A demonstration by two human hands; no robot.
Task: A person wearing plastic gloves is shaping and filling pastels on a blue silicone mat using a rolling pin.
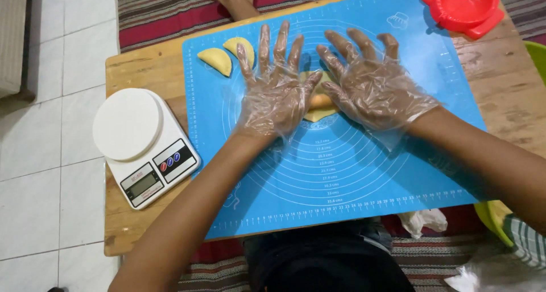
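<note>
A white kitchen scale [145, 146] sits at the counter's left edge, and two folded half-moon pastries [226, 55] lie finished at the blue mat's [364, 172] far left corner. Mid-mat, the gloved left hand [274, 93] and right hand [372, 87], both open and flat, press a filled dough piece [319, 104], not yet shaped; a red dumpling press [463, 7] waits at the far right corner.

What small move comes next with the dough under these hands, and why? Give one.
Probably keep rolling: push both palms forward. The left hand and right hand lie flat, fingers spread, over the yellow dough on the blue mat, and a rolling pin seems to show between them.
</note>
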